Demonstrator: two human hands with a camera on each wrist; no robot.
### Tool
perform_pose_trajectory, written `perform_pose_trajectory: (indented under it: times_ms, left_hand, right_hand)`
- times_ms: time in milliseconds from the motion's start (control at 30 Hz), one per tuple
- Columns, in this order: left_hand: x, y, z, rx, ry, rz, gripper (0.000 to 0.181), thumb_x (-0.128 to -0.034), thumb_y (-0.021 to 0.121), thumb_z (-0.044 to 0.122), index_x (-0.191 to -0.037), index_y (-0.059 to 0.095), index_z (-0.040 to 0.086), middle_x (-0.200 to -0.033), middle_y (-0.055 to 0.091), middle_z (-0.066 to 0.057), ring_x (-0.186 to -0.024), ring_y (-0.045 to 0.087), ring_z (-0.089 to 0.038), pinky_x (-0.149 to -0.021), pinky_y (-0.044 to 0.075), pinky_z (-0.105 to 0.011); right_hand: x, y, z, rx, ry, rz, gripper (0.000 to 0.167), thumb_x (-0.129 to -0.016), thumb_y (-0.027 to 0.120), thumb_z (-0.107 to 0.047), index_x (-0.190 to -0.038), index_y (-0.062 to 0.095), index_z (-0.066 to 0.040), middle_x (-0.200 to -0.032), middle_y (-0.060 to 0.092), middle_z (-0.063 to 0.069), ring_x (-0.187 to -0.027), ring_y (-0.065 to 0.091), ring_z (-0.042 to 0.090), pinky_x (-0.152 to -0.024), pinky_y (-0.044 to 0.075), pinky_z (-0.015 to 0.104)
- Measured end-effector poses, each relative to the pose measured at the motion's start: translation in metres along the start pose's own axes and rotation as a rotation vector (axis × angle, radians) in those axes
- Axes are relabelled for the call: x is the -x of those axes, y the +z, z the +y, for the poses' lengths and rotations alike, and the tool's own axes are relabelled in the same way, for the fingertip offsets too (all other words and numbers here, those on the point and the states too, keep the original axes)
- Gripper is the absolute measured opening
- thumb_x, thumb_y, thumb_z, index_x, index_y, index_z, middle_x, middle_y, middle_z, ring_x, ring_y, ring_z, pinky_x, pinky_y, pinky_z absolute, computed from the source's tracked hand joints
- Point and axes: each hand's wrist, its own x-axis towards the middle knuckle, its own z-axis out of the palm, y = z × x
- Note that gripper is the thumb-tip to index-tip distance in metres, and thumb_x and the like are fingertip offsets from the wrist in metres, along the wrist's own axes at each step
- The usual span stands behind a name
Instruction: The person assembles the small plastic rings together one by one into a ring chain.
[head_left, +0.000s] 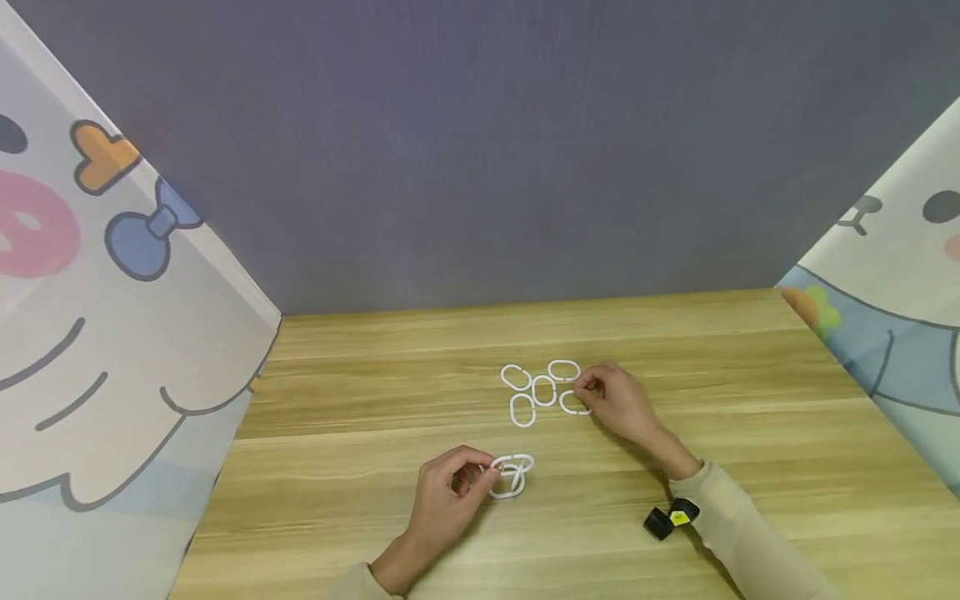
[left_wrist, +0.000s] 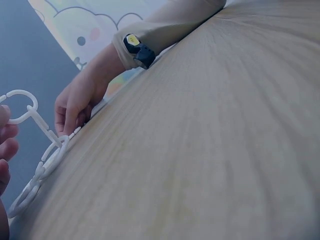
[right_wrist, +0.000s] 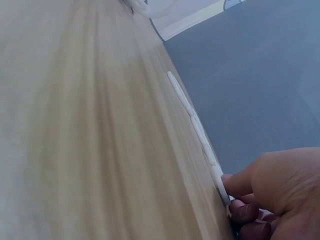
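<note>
Evidently, in the head view, a wood-grained counter [head_left: 337, 533] met a plain grey wall [head_left: 525, 150], with a cartoon-printed left panel [head_left: 150, 350] and a similar right panel [head_left: 862, 300] at its sides; five loose white links lay clustered on the counter, the centre link [head_left: 534, 390] and near-left link [head_left: 512, 410] running roughly front to back, the far-left link [head_left: 513, 365] slanting, the far-right link [head_left: 564, 361] and near-right link [head_left: 562, 403] lying side to side; closer to the person was a white chain [head_left: 517, 474]; of the two hands, the left hand [head_left: 444, 493] pinched this chain between thumb and finger; the right hand [head_left: 618, 406], fingers bent, reached the near-right link's end; a black device [head_left: 671, 517] sat by its cuff.

In the left wrist view, the counter sloped across the picture; the chain slanted down from the left fingertips, then doubled back, its lower links apparently resting on the wood.

In the right wrist view, the loose links showed edge-on as a thin line; the right fingertips touched its near end, though whether they gripped it could not be told.
</note>
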Motion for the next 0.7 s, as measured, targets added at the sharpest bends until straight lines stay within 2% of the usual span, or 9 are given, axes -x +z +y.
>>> perform_pose_trajectory:
  times_ms: [100,300,467,600,700]
  left_hand:
    - [0.001,0.0,0.0,-0.001,0.002,0.002,0.018,-0.0917,0.084,-0.008,-0.1,0.078,0.007,-0.084,0.076,-0.006,-0.063,0.054,-0.002,-0.047,0.043,-0.018]
    - [0.001,0.001,-0.002,0.002,-0.01,0.003,0.021,-0.0907,0.084,-0.009,-0.1,0.078,0.009,-0.084,0.076,-0.004,-0.064,0.052,0.001,-0.047,0.043,-0.017]
    - [0.0,0.001,-0.001,-0.002,-0.018,0.003,0.02,-0.091,0.084,-0.008,-0.1,0.078,0.009,-0.084,0.076,-0.004,-0.064,0.052,0.001,-0.048,0.043,-0.016]
    - [0.001,0.001,0.0,0.001,-0.006,0.005,0.019,-0.0912,0.084,-0.008,-0.1,0.078,0.007,-0.083,0.075,-0.004,-0.063,0.053,0.0,-0.047,0.043,-0.018]
    - [0.001,0.001,0.001,0.003,-0.01,0.006,0.018,-0.0912,0.084,-0.008,-0.099,0.078,0.007,-0.083,0.075,-0.004,-0.063,0.052,0.0,-0.047,0.043,-0.018]
  right_hand:
    - [0.0,0.0,-0.001,0.005,0.0,-0.013,0.005,-0.097,0.084,-0.006,-0.096,0.079,-0.005,-0.089,0.063,0.003,-0.073,0.051,0.011,-0.065,0.044,0.027]
    - [-0.001,-0.005,-0.006,-0.057,0.032,-0.027,0.008,-0.1,0.08,-0.001,-0.095,0.076,-0.007,-0.08,0.065,0.0,-0.068,0.052,0.011,-0.061,0.043,0.026]
    - [-0.001,-0.01,-0.014,-0.085,-0.011,-0.008,0.01,-0.099,0.081,0.001,-0.095,0.077,-0.007,-0.076,0.065,-0.002,-0.066,0.052,0.008,-0.059,0.043,0.024]
    - [0.0,-0.016,-0.022,-0.134,-0.055,-0.004,0.008,-0.099,0.079,0.004,-0.104,0.08,-0.003,-0.079,0.069,0.001,-0.067,0.052,0.007,-0.058,0.044,0.023]
    - [0.001,-0.02,-0.028,-0.226,-0.041,-0.045,0.013,-0.101,0.075,0.007,-0.113,0.08,0.003,-0.083,0.073,0.008,-0.065,0.058,0.008,-0.056,0.048,0.022]
